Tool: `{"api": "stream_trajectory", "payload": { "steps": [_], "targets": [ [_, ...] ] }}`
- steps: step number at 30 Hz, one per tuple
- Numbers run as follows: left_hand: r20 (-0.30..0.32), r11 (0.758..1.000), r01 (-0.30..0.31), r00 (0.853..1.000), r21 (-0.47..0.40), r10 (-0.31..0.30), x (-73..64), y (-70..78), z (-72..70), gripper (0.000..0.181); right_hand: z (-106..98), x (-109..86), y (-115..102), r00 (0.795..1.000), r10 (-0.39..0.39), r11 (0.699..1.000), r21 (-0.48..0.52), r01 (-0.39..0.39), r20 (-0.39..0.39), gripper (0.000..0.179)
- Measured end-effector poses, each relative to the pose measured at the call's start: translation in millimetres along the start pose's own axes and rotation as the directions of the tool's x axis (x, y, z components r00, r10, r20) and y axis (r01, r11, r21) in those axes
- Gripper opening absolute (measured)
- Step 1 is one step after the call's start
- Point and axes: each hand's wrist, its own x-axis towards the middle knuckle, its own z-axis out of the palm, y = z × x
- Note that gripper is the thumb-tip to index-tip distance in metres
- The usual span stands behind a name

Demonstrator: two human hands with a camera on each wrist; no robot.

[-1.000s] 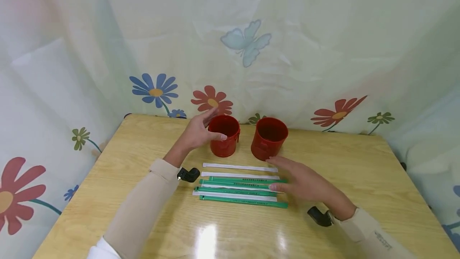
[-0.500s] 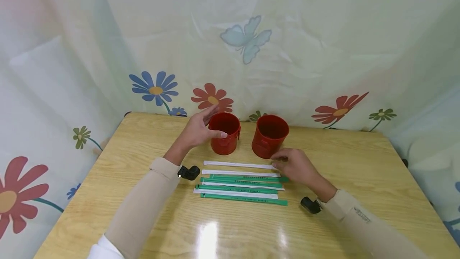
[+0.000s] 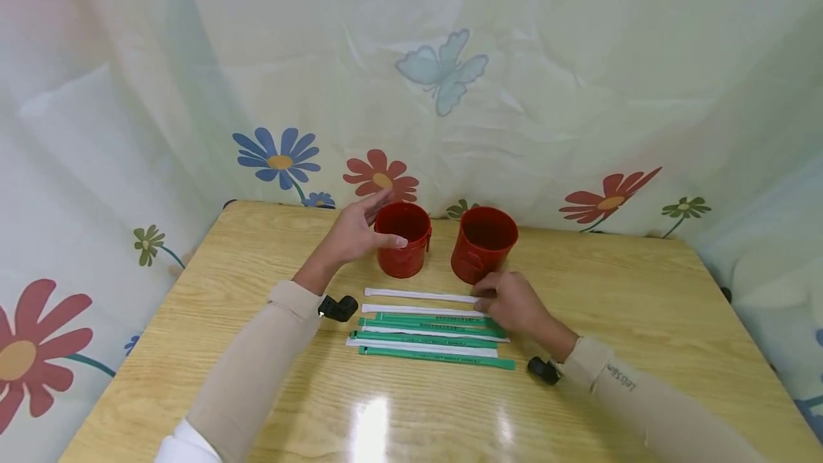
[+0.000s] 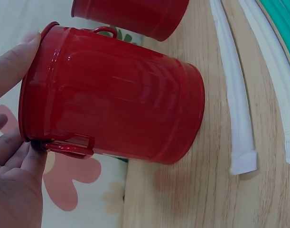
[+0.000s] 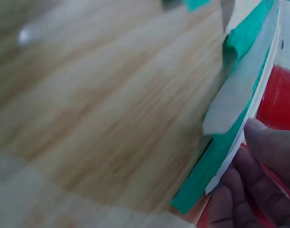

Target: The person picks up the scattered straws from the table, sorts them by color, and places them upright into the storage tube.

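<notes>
Two small red metal buckets stand upright on the wooden table. My left hand (image 3: 353,234) grips the left bucket (image 3: 400,263) at its rim, thumb over the front edge and fingers behind by a side handle. My right hand (image 3: 514,302), fingers curled, is over the right ends of the straws, just in front of the right bucket (image 3: 476,263). In the right wrist view, thumb and fingers pinch a white paper-wrapped straw (image 5: 225,166) beside a green wrapper (image 5: 192,187). Several more white and green wrapped straws (image 3: 437,358) lie side by side in front of the buckets.
A floral cloth backdrop (image 3: 444,127) hangs behind the table's back edge. Bare table surface (image 3: 611,284) spreads to the right of the buckets. Each wrist carries a small black camera (image 3: 338,309).
My right hand has moved left and inward, its outstretched fingers curling onto the right end of the upper white straws. My left hand stays at the left bucket.
</notes>
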Motion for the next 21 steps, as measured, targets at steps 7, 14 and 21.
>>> {"api": "stream_trajectory", "payload": {
  "steps": [7,14,21],
  "targets": [
    [0.007,1.0,0.019,1.0,-0.003,-0.019,0.2,3.4,2.5,0.096,4,0.0,0,0.996,0.0,1.0,-0.009,0.0,0.085,0.012],
    [-0.004,1.0,0.019,1.0,0.023,-0.018,0.1,5.3,2.6,0.095,8,2.9,-5,0.978,-0.04,0.976,-0.2,0.082,0.205,0.021],
    [0.004,1.0,0.026,1.0,-0.003,-0.026,0.7,4.8,2.7,0.097,5,-1.0,-10,0.967,-0.063,0.932,-0.33,0.146,0.248,0.027]
  ]
}}
